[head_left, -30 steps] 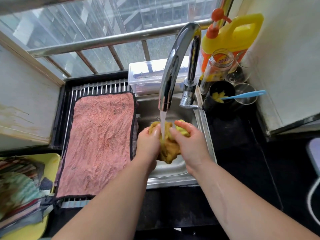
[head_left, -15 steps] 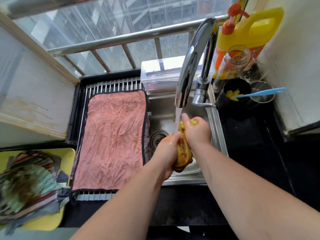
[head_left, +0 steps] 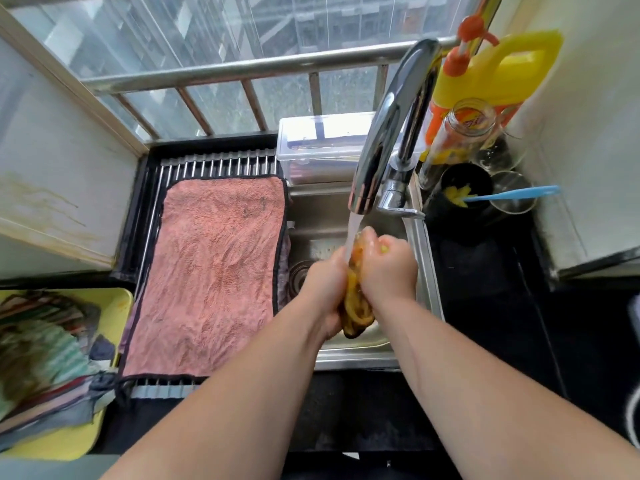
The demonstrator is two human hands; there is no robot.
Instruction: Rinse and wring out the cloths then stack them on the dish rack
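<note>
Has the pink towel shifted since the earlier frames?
No. The pink towel still covers the same rack bars, its right edge along the sink.

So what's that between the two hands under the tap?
A bunched yellow cloth, gripped by the left hand and right hand, with water running onto it from the tap. The head view shows it.

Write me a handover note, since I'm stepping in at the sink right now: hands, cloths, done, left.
Left hand and right hand both grip the yellow cloth, twisted between them under the running tap, over the sink.
Done: pink cloth lies flat on the dish rack.
Left: wring the yellow cloth out, lay it on the rack; then likely the striped cloths heaped on the yellow tray.
</note>
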